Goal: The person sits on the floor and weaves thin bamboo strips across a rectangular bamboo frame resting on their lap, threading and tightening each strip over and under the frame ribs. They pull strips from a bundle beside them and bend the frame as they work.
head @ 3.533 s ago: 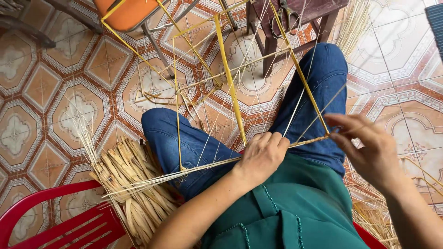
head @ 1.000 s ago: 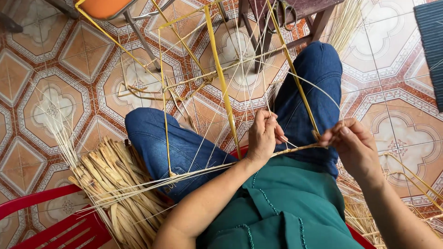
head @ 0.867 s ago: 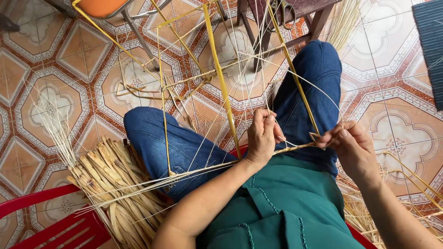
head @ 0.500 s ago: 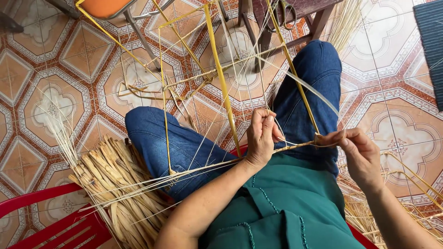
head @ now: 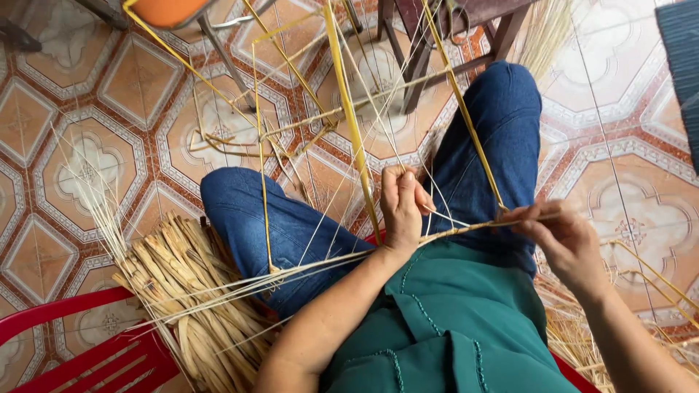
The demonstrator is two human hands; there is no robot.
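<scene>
Patterned tile floor (head: 87,167), left hand (head: 403,207) pinching pale straw strands (head: 444,218), right hand (head: 564,236) apparently gripping yellow frame (head: 349,124).

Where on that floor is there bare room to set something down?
Bare tiled floor lies left of the knees, above the straw bundle, and at upper right beside the right leg. Between the knees it is crowded with the yellow frame and loose strands.

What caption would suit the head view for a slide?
Seated person's left hand and right hand pinch pale straw strands on a yellow frame, dried fibre bundle beside the knee.
</scene>
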